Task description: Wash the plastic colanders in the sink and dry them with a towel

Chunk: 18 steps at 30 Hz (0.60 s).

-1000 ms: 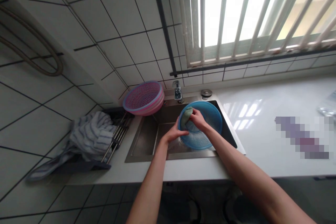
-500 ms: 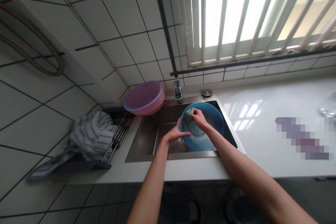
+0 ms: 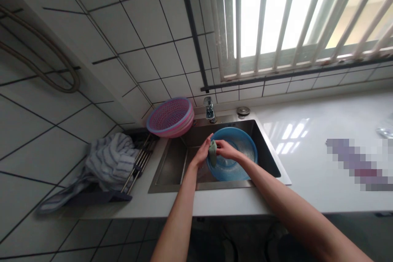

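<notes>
A blue plastic colander (image 3: 238,153) is held over the steel sink (image 3: 172,163). My left hand (image 3: 203,153) grips its left rim from outside. Closed on a small green scouring pad (image 3: 212,152), my right hand (image 3: 226,150) presses the pad against the same left rim. Both forearms reach in from the bottom of the view.
A pink colander stack (image 3: 170,117) rests at the sink's back left corner, beside the tap (image 3: 209,109). A striped cloth (image 3: 107,159) lies on a drying rack (image 3: 138,159) to the left. White counter (image 3: 307,151) stretches right, below a barred window (image 3: 291,20).
The colander has dropped lower into the sink and tilted flatter. My right hand has slid the pad from the upper rim down to the left rim, close to my left hand.
</notes>
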Tool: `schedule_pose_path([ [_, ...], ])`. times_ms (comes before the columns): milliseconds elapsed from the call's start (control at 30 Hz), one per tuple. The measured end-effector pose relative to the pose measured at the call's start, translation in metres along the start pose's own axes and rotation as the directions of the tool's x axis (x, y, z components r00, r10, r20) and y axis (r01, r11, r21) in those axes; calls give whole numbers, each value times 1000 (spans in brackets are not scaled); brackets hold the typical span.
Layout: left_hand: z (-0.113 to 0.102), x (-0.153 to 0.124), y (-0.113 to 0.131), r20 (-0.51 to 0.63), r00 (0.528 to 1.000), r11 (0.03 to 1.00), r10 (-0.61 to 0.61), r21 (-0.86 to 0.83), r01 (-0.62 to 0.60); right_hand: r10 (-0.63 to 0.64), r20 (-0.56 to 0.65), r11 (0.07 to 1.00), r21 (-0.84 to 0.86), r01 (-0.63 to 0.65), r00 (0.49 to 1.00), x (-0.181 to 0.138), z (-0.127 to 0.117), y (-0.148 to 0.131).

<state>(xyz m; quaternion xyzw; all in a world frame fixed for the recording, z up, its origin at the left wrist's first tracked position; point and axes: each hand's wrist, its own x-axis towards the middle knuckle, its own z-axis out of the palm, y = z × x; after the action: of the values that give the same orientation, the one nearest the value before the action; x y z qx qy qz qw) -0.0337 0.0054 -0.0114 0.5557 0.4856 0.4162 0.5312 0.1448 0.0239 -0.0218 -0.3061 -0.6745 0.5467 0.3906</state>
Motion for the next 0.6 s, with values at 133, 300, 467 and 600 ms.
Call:
schedule_pose_path([
  [133, 4, 3, -4, 5, 1000, 1000, 23, 3, -23, -33, -437, 999, 1, 37, 899, 7, -11, 0],
  [300, 6, 2, -4, -62, 998, 1000, 11, 16, -10, -26, -129, 999, 23, 29, 991, 4, -3, 4],
  [467, 3, -3, 3, 97, 995, 994, -33, -102, 43, -27, 48, 997, -75, 30, 998, -1, 4, 8],
  [600, 4, -5, 6, 112, 994, 1000, -19, 1, 19, -71, 37, 985, -156, 76, 997, -4, 1, 2],
])
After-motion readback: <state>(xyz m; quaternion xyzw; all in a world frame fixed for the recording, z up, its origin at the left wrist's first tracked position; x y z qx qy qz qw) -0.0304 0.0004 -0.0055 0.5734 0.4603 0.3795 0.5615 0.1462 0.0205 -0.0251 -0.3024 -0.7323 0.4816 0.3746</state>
